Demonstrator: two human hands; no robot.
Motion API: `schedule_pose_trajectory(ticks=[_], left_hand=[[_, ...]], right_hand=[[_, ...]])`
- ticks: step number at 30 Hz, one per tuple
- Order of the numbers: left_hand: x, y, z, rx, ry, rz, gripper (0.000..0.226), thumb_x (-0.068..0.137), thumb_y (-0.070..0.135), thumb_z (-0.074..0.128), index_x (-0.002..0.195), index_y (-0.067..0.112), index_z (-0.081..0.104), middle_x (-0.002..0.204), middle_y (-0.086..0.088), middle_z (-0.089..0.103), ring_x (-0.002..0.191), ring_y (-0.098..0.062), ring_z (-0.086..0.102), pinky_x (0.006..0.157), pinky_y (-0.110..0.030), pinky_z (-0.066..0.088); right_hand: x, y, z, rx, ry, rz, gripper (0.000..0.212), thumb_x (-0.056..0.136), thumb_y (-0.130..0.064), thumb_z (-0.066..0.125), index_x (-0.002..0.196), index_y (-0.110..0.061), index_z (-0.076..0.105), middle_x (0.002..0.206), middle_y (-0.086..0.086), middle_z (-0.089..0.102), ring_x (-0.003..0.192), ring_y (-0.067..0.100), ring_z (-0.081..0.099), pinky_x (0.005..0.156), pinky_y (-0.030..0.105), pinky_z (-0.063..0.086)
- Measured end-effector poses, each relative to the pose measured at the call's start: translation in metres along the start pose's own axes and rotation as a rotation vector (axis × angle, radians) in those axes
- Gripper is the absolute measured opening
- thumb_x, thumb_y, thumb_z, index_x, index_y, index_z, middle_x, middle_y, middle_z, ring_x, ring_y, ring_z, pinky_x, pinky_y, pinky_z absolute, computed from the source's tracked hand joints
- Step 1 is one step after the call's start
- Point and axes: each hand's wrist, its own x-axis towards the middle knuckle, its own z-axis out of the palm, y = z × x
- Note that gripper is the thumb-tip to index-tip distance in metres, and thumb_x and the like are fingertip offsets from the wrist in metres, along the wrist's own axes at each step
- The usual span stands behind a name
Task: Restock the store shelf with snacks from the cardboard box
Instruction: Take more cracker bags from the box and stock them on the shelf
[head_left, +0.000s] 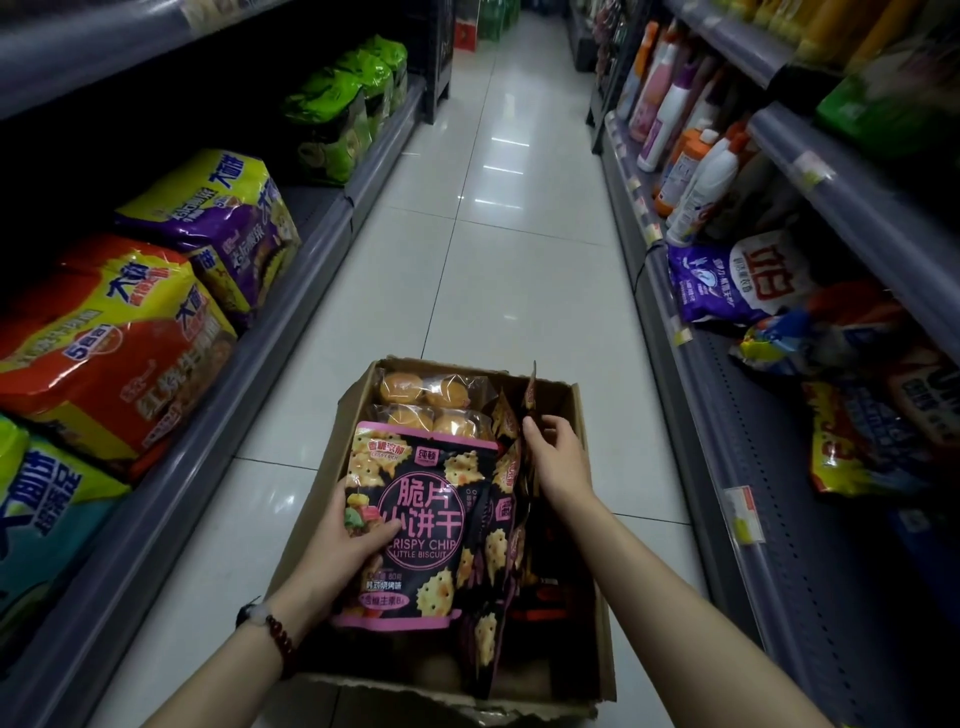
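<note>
An open cardboard box (571, 410) sits on the tiled aisle floor below me. My left hand (343, 551) grips a black and pink crispy chip biscuit bag (421, 514), held face up over the box. My right hand (556, 457) reaches into the box's right side, fingers curled on the edges of several more biscuit bags (506, 467) standing upright there. Clear packs of round golden buns (426, 395) lie at the box's far end. Whether the right hand has a firm hold on a bag is unclear.
The left shelf (291, 291) holds big noodle multipacks in red (109, 343), purple and yellow (218, 218) and green (343, 114). The right shelf (727, 467) carries detergent bottles (696, 171) and bags (737, 280). The white tiled aisle floor (498, 218) runs ahead.
</note>
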Motion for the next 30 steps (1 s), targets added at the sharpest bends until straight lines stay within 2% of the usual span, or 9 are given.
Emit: schedule_pose_trajectory(ticks=[6,10,13,15,19,23,25,28,30], left_hand=[[0.001,0.0,-0.001,0.018,0.005,0.002,0.068,0.078,0.01,0.074,0.134,0.026,0.037,0.113,-0.01,0.068,0.092,-0.028,0.072,0.075,-0.048,0.059],[0.0,0.0,0.001,0.05,0.028,0.004,0.068,0.078,0.012,0.075,0.133,0.024,0.038,0.112,-0.006,0.067,0.091,-0.024,0.072,0.071,-0.044,0.06],[-0.001,0.0,0.003,0.076,0.043,0.017,0.071,0.075,0.012,0.077,0.133,0.024,0.038,0.112,-0.005,0.067,0.091,-0.023,0.072,0.071,-0.042,0.061],[-0.001,-0.001,0.004,0.086,0.051,0.025,0.075,0.073,0.012,0.079,0.134,0.025,0.038,0.113,-0.005,0.067,0.093,-0.024,0.071,0.073,-0.044,0.06],[-0.002,0.002,0.006,0.097,0.074,0.058,0.077,0.073,0.012,0.079,0.136,0.026,0.037,0.115,-0.004,0.066,0.095,-0.022,0.071,0.071,-0.041,0.06],[0.001,0.014,0.012,0.077,0.088,0.122,0.075,0.075,0.013,0.079,0.134,0.031,0.037,0.114,-0.001,0.067,0.095,-0.02,0.071,0.072,-0.04,0.06],[0.003,0.02,0.015,0.072,0.088,0.142,0.073,0.075,0.013,0.078,0.133,0.032,0.038,0.114,0.0,0.067,0.095,-0.019,0.071,0.073,-0.04,0.06],[0.005,0.025,0.017,0.091,0.094,0.154,0.072,0.075,0.015,0.079,0.133,0.029,0.038,0.115,0.0,0.066,0.097,-0.019,0.07,0.076,-0.041,0.06],[0.004,0.026,0.018,0.094,0.1,0.153,0.072,0.076,0.015,0.078,0.133,0.029,0.038,0.114,0.0,0.065,0.097,-0.019,0.069,0.074,-0.04,0.059]], right_hand=[[0.01,-0.004,0.005,-0.056,0.007,-0.001,0.055,0.097,-0.041,0.049,0.144,-0.014,0.037,0.139,0.011,0.05,0.129,0.027,0.046,0.102,0.034,0.039],[0.01,0.0,0.0,-0.102,0.053,-0.017,0.05,0.102,-0.029,0.042,0.148,-0.015,0.031,0.134,0.012,0.056,0.121,0.027,0.053,0.092,0.028,0.039],[0.01,-0.001,-0.008,-0.194,0.029,-0.052,0.061,0.099,-0.012,0.039,0.154,-0.018,0.015,0.135,0.015,0.053,0.117,0.034,0.054,0.085,0.028,0.037],[0.01,-0.001,-0.01,-0.235,-0.025,-0.063,0.07,0.094,-0.007,0.043,0.154,-0.021,0.012,0.136,0.015,0.052,0.118,0.035,0.054,0.089,0.03,0.041],[0.008,0.004,-0.006,-0.212,-0.026,0.033,0.059,0.093,-0.012,0.05,0.148,-0.013,0.029,0.137,0.012,0.054,0.124,0.033,0.052,0.098,0.034,0.043],[0.003,0.008,-0.004,-0.214,-0.024,0.04,0.034,0.09,-0.023,0.064,0.121,-0.01,0.058,0.113,0.006,0.065,0.109,0.024,0.06,0.082,0.026,0.042],[0.002,0.01,-0.006,-0.21,0.003,0.048,0.028,0.086,-0.02,0.07,0.111,-0.011,0.064,0.104,0.005,0.068,0.102,0.023,0.062,0.083,0.028,0.046],[0.002,0.01,-0.011,-0.279,0.09,0.017,0.009,0.082,-0.013,0.067,0.09,-0.009,0.069,0.087,0.008,0.069,0.089,0.027,0.064,0.071,0.028,0.047],[0.001,0.007,-0.016,-0.304,0.155,0.005,0.008,0.081,-0.014,0.064,0.081,-0.009,0.07,0.081,0.01,0.07,0.081,0.029,0.064,0.066,0.028,0.047]])
